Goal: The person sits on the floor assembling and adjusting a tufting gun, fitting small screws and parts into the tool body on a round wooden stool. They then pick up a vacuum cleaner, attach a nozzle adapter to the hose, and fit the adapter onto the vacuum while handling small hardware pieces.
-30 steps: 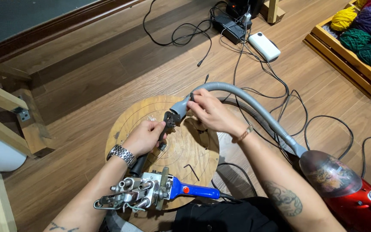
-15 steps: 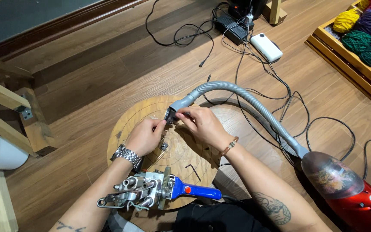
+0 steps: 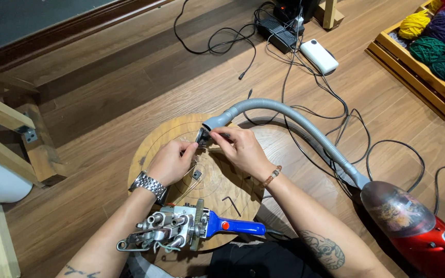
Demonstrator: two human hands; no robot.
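Note:
My left hand and my right hand meet over a round wooden board on the floor. Together they pinch a small dark metal part, right at the nozzle of a grey vacuum hose. My left wrist wears a metal watch. A thin wire runs from the part down past another small metal piece on the board. Near my body lies a tufting gun with a blue handle and a bare metal head.
The hose leads to a red vacuum cleaner at lower right. Black cables, a power strip and a white box lie beyond. A wooden crate of yarn balls sits top right. A wooden frame stands left. An allen key rests on the board.
Both hands drew closer together at the hose nozzle and shifted slightly left. The view moved a little; the tufting gun stayed put.

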